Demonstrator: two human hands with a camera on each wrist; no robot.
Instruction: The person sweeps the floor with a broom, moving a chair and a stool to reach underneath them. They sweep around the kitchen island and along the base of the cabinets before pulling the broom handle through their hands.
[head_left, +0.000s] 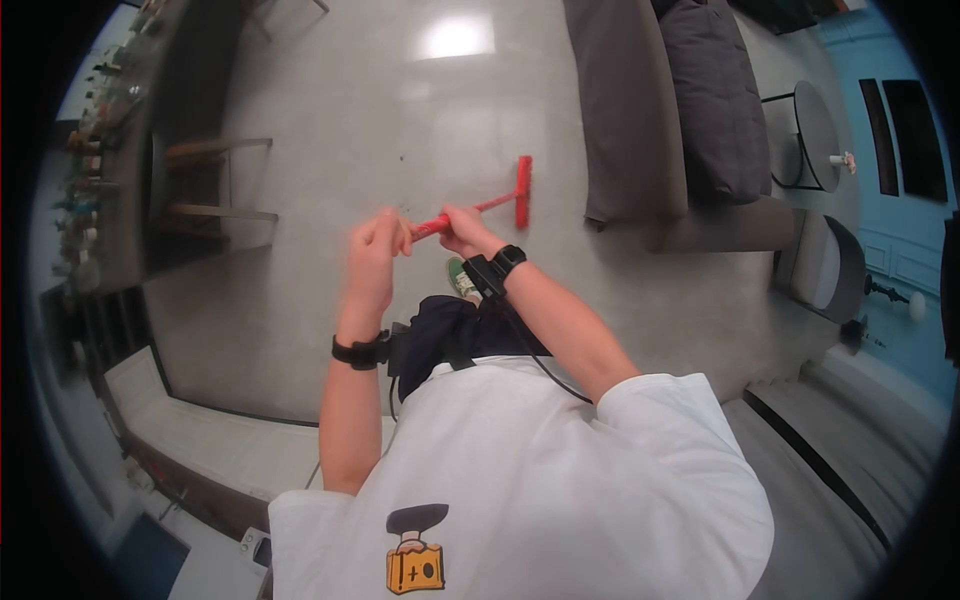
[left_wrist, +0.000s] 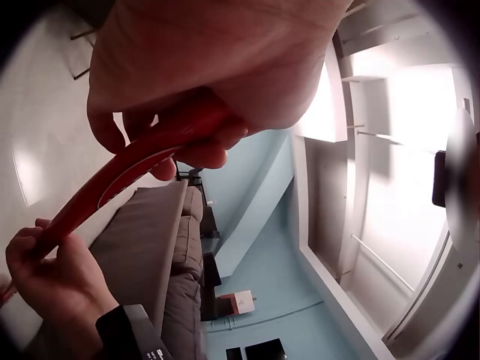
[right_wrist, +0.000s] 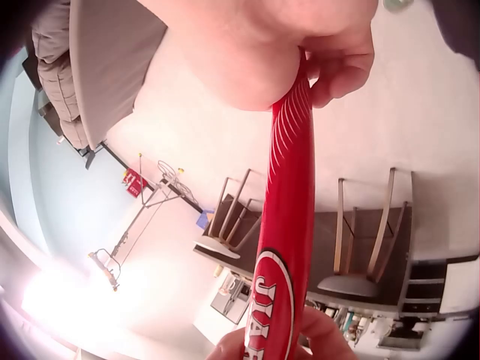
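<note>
Both hands hold the red handle (head_left: pixel 432 227) of a long-handled broom. Its narrow red head (head_left: pixel 523 192) is down at the floor, ahead and to the right. My left hand (head_left: pixel 374 258) grips the upper end, its fingers wrapped round the handle (left_wrist: pixel 161 142) in the left wrist view. Further down, my right hand (head_left: pixel 468 232) grips the shaft. White lettering in an oval marks the handle (right_wrist: pixel 289 195) between the hands in the right wrist view, where fingers of the left hand (right_wrist: pixel 326 337) show at the bottom edge.
A grey sofa (head_left: pixel 710 110) stands to the right of the broom head. Wooden-legged chairs (head_left: pixel 220 150) stand by a dark counter at left. One green shoe (head_left: pixel 461 277) is on the grey floor (head_left: pixel 400 110) just below the hands. A round table (head_left: pixel 818 135) sits beyond the sofa.
</note>
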